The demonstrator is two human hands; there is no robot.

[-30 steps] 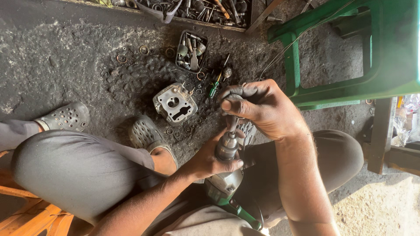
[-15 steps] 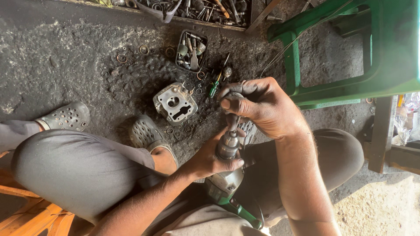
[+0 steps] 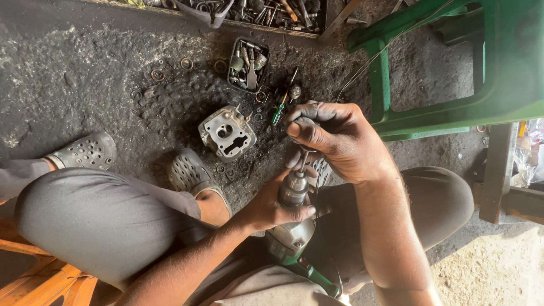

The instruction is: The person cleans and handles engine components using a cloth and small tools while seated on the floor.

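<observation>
My left hand (image 3: 271, 207) grips the metal chuck of a green-handled power drill (image 3: 292, 238) that points up from my lap. My right hand (image 3: 334, 139) is closed over a thin rod (image 3: 304, 161) standing in the chuck, fingers curled round its top end. What sits inside that fist is hidden. A grey metal engine part (image 3: 226, 133) with round holes lies on the dark ground just beyond my hands.
A black tray of small parts (image 3: 247, 62) and a green-handled screwdriver (image 3: 280, 105) lie further out, with loose washers (image 3: 157, 74) scattered round. A box of tools (image 3: 266, 11) sits at the top edge. A green plastic chair (image 3: 453, 73) stands right. My sandalled feet (image 3: 85, 150) rest left.
</observation>
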